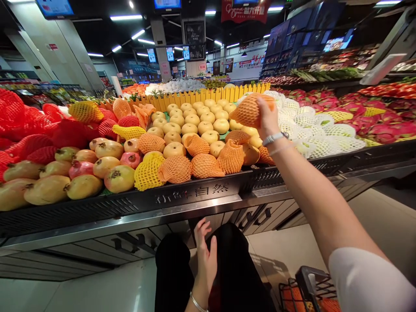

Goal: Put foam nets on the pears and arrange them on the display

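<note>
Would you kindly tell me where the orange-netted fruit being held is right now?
In the head view, the orange-netted fruit sits right of centre in the right hand, raised above the yellow pears.

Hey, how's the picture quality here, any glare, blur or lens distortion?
Head view: bright, even light from the ceiling strips, mild glare on them; the wide lens bows the display rail; the right hand gripping the netted fruit looks sharp; the left hand hangs in dimmer shade below.
</note>
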The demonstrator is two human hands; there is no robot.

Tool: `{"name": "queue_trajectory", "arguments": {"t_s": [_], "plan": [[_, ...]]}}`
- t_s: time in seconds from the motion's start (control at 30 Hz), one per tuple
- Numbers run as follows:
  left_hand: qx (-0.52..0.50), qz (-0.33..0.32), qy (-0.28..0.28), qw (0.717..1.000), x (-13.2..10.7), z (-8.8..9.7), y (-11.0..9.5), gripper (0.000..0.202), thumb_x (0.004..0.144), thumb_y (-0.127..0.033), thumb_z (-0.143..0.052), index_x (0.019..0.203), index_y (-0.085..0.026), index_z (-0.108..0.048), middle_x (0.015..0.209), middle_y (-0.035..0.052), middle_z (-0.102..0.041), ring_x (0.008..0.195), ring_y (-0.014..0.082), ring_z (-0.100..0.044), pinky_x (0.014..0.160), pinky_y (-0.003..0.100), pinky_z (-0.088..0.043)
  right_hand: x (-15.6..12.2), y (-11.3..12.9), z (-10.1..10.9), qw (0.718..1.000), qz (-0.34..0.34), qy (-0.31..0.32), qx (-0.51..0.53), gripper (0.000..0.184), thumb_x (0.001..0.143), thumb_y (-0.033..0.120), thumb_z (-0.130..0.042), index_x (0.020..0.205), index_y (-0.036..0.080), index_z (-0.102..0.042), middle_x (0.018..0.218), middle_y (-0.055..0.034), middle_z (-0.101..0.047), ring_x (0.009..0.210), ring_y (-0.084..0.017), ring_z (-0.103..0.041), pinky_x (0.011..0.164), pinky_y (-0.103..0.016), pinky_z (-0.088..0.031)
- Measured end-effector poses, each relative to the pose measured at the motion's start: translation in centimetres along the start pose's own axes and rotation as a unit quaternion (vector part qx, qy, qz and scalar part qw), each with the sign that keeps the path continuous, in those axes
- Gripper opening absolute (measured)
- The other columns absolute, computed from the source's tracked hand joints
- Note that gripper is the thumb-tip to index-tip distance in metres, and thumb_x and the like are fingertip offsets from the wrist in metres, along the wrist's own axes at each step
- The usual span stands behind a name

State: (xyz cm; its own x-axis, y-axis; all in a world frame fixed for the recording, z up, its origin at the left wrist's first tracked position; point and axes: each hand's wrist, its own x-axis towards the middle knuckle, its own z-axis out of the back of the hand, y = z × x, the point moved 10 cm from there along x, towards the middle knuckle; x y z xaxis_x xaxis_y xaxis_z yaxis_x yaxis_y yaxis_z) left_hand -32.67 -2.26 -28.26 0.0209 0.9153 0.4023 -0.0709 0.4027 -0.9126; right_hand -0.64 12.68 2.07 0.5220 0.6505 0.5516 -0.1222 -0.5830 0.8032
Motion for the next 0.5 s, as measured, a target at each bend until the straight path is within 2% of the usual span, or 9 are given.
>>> {"name": "queue_trajectory", "arguments": {"t_s": [0.07,0.17,0.23,0.33,0.37,0.43,0.5], "plan": [[0.016,0.024,0.018,0.999,-0.2,-0.3,0.9,0.031,0.095,-0.03,-0.043,0.125,-0.026,-0.05,0.136,0.0115,-0.045,0.106,0.0199,-0.06,0.093,0.04,-0.051,3.2,-0.4,-1.8,0.999,0.033,-0.012,-0.022,0.028,0.077,0.029,-0.064,0.102,0.017,-0.06,0.11,-0.0062,-0.068,0.112,-0.023,-0.061,0.086,-0.032,-0.049],[0.035,0.048,0.028,0.998,0.1,-0.3,2.2,0.031,0.096,-0.031,-0.042,0.125,-0.027,-0.051,0.137,0.0114,-0.044,0.11,0.0204,-0.059,0.096,0.041,-0.05,5.1,-1.7,-5.2,0.99,0.06,0.047,-0.115,0.025,0.062,0.014,-0.077,0.083,0.014,-0.063,0.103,-0.0044,-0.069,0.115,-0.028,-0.059,0.089,-0.034,-0.048],[0.041,0.054,0.032,0.997,0.4,-0.1,3.1,0.03,0.095,-0.032,-0.042,0.124,-0.027,-0.051,0.136,0.0112,-0.044,0.114,0.0213,-0.057,0.099,0.043,-0.048,5.1,-3.2,-7.1,0.974,0.062,0.099,-0.195,0.013,0.069,0.019,-0.07,0.072,0.008,-0.064,0.1,-0.005,-0.069,0.114,-0.027,-0.059,0.09,-0.029,-0.046],[0.048,0.066,0.031,0.996,0.9,0.3,4.4,0.029,0.095,-0.034,-0.042,0.121,-0.027,-0.054,0.136,0.0108,-0.044,0.118,0.0227,-0.054,0.101,0.046,-0.047,5.0,-5.7,-8.3,0.957,0.052,0.126,-0.256,0.038,0.083,0.03,-0.045,0.061,0.002,-0.06,0.092,-0.0037,-0.066,0.111,-0.02,-0.06,0.093,-0.024,-0.041],[0.051,0.071,0.03,0.996,1.0,0.5,4.8,0.029,0.095,-0.034,-0.042,0.12,-0.027,-0.055,0.135,0.0107,-0.045,0.119,0.0231,-0.054,0.101,0.046,-0.046,5.0,-6.4,-8.6,0.953,0.051,0.129,-0.27,0.039,0.084,0.031,-0.048,0.06,0.003,-0.059,0.09,-0.0033,-0.066,0.11,-0.02,-0.06,0.095,-0.027,-0.04],[0.054,0.079,0.038,0.995,1.2,0.7,5.5,0.028,0.095,-0.035,-0.043,0.117,-0.026,-0.057,0.132,0.0104,-0.048,0.119,0.0236,-0.053,0.101,0.047,-0.045,5.2,-7.4,-9.1,0.946,0.053,0.134,-0.291,0.03,0.078,0.027,-0.066,0.058,0.005,-0.058,0.085,-0.0036,-0.067,0.107,-0.025,-0.062,0.096,-0.037,-0.042],[0.054,0.084,0.057,0.993,1.4,0.6,6.0,0.028,0.094,-0.036,-0.042,0.115,-0.026,-0.058,0.127,0.0099,-0.052,0.118,0.0235,-0.054,0.102,0.048,-0.045,5.3,-7.4,-9.5,0.944,0.071,0.134,-0.294,0.025,0.077,0.024,-0.073,0.064,0.007,-0.061,0.086,-0.0043,-0.067,0.103,-0.025,-0.063,0.095,-0.044,-0.045]]}}
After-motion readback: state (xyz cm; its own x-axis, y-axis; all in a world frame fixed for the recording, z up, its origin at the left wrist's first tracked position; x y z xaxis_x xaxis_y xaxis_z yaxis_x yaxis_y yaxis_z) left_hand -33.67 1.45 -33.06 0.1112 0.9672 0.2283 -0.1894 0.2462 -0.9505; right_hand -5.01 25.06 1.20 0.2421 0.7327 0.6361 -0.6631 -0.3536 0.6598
